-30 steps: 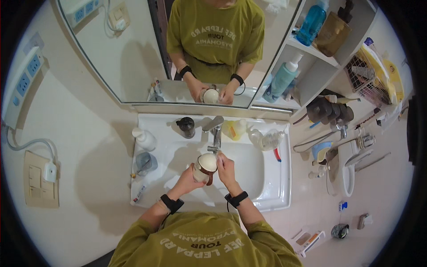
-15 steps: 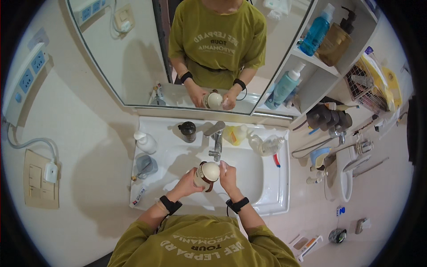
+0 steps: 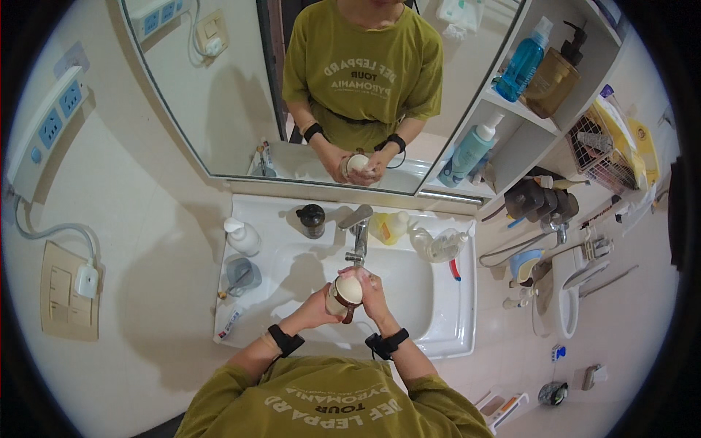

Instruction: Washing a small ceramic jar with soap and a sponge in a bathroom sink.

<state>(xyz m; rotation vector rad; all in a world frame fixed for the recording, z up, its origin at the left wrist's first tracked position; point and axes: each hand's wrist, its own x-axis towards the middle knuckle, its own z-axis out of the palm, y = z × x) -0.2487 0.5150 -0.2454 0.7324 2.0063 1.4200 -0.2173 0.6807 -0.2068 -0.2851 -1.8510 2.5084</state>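
Note:
A cream mug [image 3: 349,290] with a brown handle is held over the white sink [image 3: 409,310], just on the near side of the metal faucet [image 3: 357,237]. It looks tilted, with its pale round top facing up toward me. My left hand [image 3: 312,309] grips the mug from its left side. The fingers of my right hand [image 3: 372,292] curl round its far right rim, pressed against it. Whitish patches that look like foam show on the right fingers. Whether the right hand also holds something small is hidden. The mirror [image 3: 219,109] reflects both hands around the mug.
Behind the faucet stand a dark bottle [image 3: 312,220], a yellow bottle [image 3: 389,227] and a clear pump bottle [image 3: 443,244]. At the left are a white pump bottle [image 3: 242,236], a grey cup [image 3: 243,274] and a toothpaste tube [image 3: 228,323]. An open shelf [image 3: 522,113] holds several bottles.
My right hand has moved in from the mug's right side and closed over its far rim. The left hand keeps its hold, and the mug's handle has swung slightly right.

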